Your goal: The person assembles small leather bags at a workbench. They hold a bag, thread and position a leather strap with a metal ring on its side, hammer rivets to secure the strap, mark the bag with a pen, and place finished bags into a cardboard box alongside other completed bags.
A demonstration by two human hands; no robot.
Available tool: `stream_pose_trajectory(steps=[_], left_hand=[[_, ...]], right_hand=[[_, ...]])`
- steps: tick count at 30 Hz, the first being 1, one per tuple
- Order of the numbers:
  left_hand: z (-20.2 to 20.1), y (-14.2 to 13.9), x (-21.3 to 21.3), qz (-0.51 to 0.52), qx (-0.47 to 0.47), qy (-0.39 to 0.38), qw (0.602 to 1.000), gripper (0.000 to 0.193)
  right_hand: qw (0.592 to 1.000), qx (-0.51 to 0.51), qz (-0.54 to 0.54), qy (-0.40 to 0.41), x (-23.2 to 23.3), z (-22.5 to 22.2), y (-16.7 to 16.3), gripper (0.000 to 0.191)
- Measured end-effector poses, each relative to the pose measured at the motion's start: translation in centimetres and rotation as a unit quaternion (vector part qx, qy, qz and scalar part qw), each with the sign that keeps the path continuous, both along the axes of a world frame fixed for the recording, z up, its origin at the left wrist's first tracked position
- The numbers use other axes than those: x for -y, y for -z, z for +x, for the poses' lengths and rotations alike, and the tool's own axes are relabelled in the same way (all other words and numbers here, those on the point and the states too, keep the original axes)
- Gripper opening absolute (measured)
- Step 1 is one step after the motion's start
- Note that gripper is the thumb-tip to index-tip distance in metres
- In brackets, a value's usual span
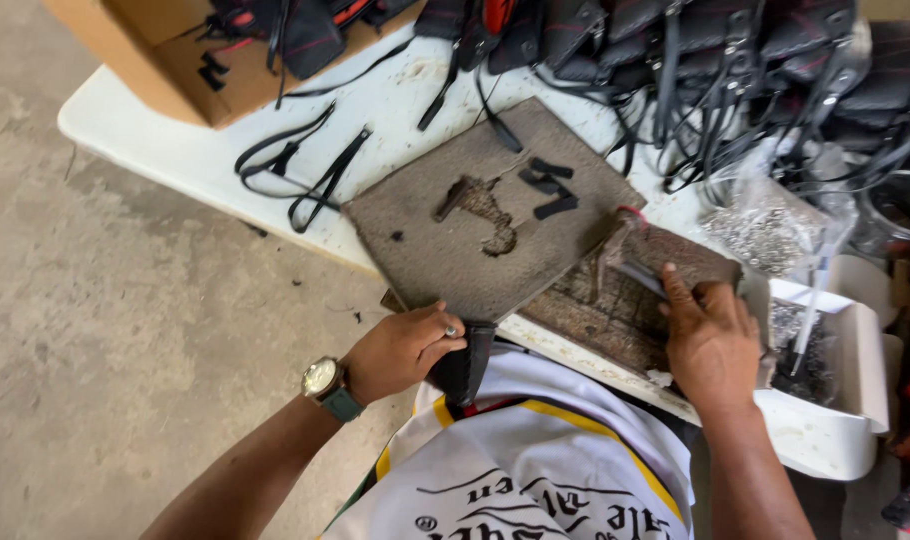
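Both hands work at the near edge of the white surface [135, 135]. Left hand [403, 350], wearing a wristwatch [327, 385], curls closed around a black leather piece [465, 362] held just below the worn grey work board [490, 210]. Right hand [713, 340] lies flat, fingers spread, pressing on a brown block [665, 262] with a metal tool beside it. By my judgement the piece is being readied for the board; lifting it there needs a firm grip. A cardboard box [160, 60] holds black straps, and a white tray [845, 400] holds small dark metal parts.
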State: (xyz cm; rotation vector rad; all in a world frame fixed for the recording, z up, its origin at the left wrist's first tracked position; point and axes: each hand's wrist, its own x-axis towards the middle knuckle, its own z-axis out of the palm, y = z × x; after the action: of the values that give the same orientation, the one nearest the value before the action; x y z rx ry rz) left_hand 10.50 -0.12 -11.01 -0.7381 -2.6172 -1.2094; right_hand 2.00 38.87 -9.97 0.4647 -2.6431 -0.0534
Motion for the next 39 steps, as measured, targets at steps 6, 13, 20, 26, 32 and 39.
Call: stream_pose_trajectory(steps=[6,13,20,26,32,39], left_hand=[[-0.1,-0.7,0.0,0.01,-0.007,-0.006,1.0,0.017],[0.5,-1.2,-0.7,0.051,0.053,-0.05,0.996,0.019],[-4.0,0.5,0.3,0.168,0.063,-0.169,0.969,0.026],[-7.8,1.6,1.6,0.125,0.011,-0.169,0.978,0.026],[-7.5,2.0,1.7,0.135,0.034,-0.139,0.98,0.026],[-6.9,0.5,1.7,0.195,0.08,-0.086,0.974,0.022]], right_hand=[[0.99,-0.006,-0.075,-0.123,3.4,1.5,-3.8,0.056],[0.851,0.16,-0.179,-0.468,14.9,8.2,0.3,0.047],[0.841,0.157,-0.302,-0.42,15.3,7.9,1.8,0.056],[0.845,0.106,-0.268,-0.45,15.2,8.3,0.1,0.042],[0.84,0.072,-0.193,-0.502,16.4,7.6,-0.6,0.035],[0.85,0.113,-0.194,-0.477,17.0,7.5,-0.3,0.038]])
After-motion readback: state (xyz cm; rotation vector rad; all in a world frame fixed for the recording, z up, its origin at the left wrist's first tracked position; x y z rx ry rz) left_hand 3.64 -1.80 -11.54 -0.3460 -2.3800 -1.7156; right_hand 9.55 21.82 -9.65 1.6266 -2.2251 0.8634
